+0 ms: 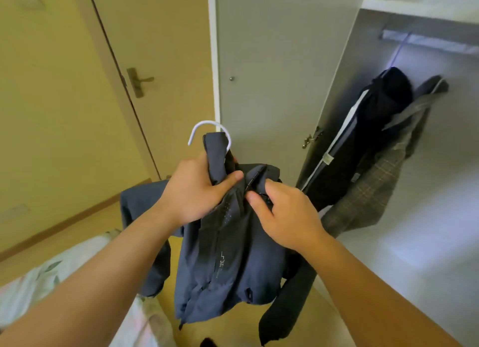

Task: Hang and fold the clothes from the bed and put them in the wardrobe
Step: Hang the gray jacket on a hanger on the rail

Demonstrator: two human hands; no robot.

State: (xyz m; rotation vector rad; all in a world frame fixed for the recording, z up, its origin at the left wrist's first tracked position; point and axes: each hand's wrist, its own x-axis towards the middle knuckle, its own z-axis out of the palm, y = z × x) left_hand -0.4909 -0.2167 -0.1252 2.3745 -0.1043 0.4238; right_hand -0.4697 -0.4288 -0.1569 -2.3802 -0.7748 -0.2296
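Fingers of the left hand [197,193] are curled tight round the collar of a navy jacket [233,263], thumb pressed across the fabric, just below the hook of a white hanger [207,128] that sticks up out of the neck. The right hand [287,214] pinches the jacket front beside the collar – thumb and forefinger closed on the dark strip along its zip edge. Both hands hold the garment up in the middle of the frame; its body hangs down below them, one sleeve trailing to the left and the other dropping at lower right.

At right the wardrobe [456,144] stands open, its grey door [272,48] swung out behind the jacket. A rail [427,42] runs across the upper right, and from it hang a dark garment [375,139] and, touching it on the right, a plaid shirt [388,186]. A room door [155,48] with a brass handle [138,82] fills the upper left. The bed [39,276] – pale, leaf-printed cover – shows in the lower left corner under the left forearm.
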